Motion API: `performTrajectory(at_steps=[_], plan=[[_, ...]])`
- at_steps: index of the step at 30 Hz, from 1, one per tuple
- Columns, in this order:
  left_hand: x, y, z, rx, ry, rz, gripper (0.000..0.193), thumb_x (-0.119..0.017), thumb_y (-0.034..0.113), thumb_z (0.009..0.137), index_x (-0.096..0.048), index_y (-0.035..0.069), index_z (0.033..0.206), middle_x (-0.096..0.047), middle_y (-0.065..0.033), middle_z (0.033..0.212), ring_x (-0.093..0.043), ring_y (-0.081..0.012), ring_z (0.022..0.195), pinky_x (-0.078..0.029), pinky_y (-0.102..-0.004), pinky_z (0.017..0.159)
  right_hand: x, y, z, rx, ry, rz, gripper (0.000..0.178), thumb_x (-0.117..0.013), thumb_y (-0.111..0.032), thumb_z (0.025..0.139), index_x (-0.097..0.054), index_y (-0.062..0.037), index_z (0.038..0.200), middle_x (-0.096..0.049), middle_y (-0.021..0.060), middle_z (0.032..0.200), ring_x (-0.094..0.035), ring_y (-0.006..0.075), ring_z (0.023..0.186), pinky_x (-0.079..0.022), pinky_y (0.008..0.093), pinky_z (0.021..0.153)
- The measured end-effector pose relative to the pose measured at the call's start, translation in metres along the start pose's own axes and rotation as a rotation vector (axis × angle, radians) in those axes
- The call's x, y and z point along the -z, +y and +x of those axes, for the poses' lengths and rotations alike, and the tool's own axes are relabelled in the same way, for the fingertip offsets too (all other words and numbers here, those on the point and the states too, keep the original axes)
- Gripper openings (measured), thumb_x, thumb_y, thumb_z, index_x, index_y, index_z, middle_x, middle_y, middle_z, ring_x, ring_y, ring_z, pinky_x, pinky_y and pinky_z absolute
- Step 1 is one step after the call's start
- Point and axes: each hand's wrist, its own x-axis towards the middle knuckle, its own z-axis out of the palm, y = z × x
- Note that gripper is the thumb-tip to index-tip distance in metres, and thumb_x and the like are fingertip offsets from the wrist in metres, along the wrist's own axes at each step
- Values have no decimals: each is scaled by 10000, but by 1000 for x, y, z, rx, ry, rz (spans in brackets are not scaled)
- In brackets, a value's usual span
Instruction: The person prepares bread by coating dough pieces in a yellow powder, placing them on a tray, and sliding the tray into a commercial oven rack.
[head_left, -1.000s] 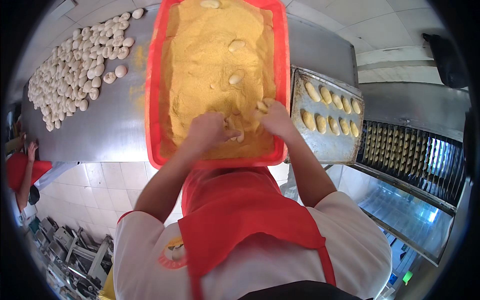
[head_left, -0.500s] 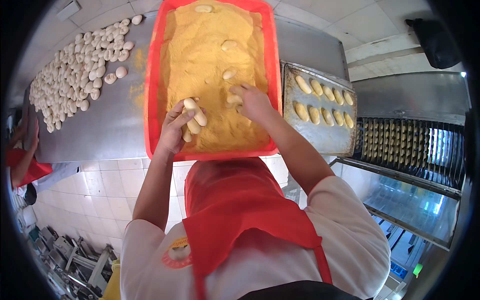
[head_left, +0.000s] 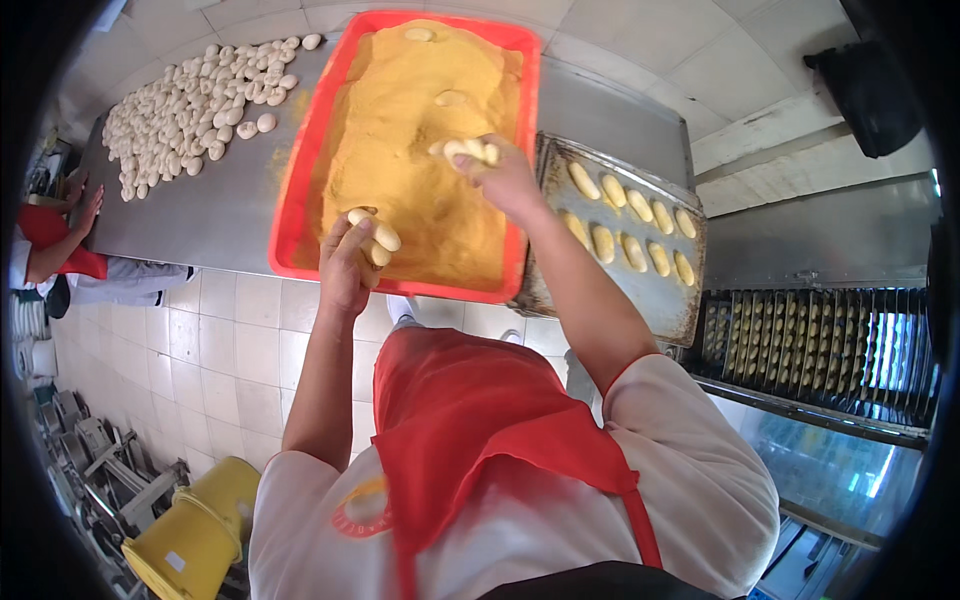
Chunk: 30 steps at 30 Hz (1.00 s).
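My left hand (head_left: 345, 270) is closed around a few smooth, pale, oval dough pieces (head_left: 374, 232) over the near left part of a red tub (head_left: 285, 235). Yellow powder or fine crumbs (head_left: 400, 130) fill the tub. Farther in and to the right, my right hand (head_left: 508, 183) grips several dough pieces (head_left: 468, 150) in a row between thumb and fingers, above the powder. Two more dough pieces, one at the far end (head_left: 419, 34) and one nearer (head_left: 451, 98), lie partly sunk in the powder.
Right of the tub, a worn metal baking tray (head_left: 625, 293) carries two rows of coated oval pieces. Many round dough balls (head_left: 200, 105) cover the steel table's (head_left: 170, 215) far left. A rack of filled trays (head_left: 800, 325) stands right. Another person (head_left: 60, 245) is at left; yellow buckets (head_left: 190, 530) stand below.
My right hand has picked dough pieces out of the powder and lifted them slightly away from me. My left hand still holds its pieces. The whole view has turned a little.
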Motion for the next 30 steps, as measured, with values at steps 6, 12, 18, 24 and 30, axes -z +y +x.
performTrajectory(at_steps=[6, 12, 18, 24, 30], plan=[[-112, -72, -53, -47, -95, 266, 283, -707, 193, 988, -689, 3, 1198, -702, -58, 930, -637, -117, 759, -489, -263, 620, 154, 34, -113, -164, -26, 843, 288, -764, -200, 973, -642, -49, 1185, -696, 32, 965, -617, 112, 712, -408, 245, 503], [-202, -142, -51, -165, -285, 837, 296, -780, 218, 916, -717, -23, 1076, -688, -70, 870, -651, -154, 763, -520, -316, 674, 242, 88, -216, 69, 379, -130, 382, -807, -255, 901, -669, 2, 1148, -734, 126, 945, -714, 260, 834, -575, 379, 724], [-222, -167, -49, -362, -84, 1399, 406, -793, 305, 867, -733, -9, 1119, -764, -208, 1002, -748, -348, 935, -586, -423, 866, 197, 138, -217, 203, 40, -637, 435, -845, -318, 858, -719, -107, 1217, -755, 160, 1087, -723, 318, 988, -571, 419, 870], [-245, -154, -65, -37, -231, 685, 368, -750, 215, 933, -720, -27, 1208, -738, -107, 961, -706, -174, 888, -574, -317, 781, 275, 139, -245, -260, 149, 491, 396, -805, -217, 899, -690, -29, 1228, -731, 150, 1120, -718, 248, 1003, -574, 398, 867], [-332, -175, -71, -11, -448, 957, 483, -856, 317, 849, -744, -61, 1127, -751, -123, 964, -731, -190, 787, -574, -333, 640, 313, 168, -275, -47, 324, -47, 457, -859, -167, 846, -673, -54, 1248, -716, 178, 1145, -745, 289, 937, -588, 391, 814]])
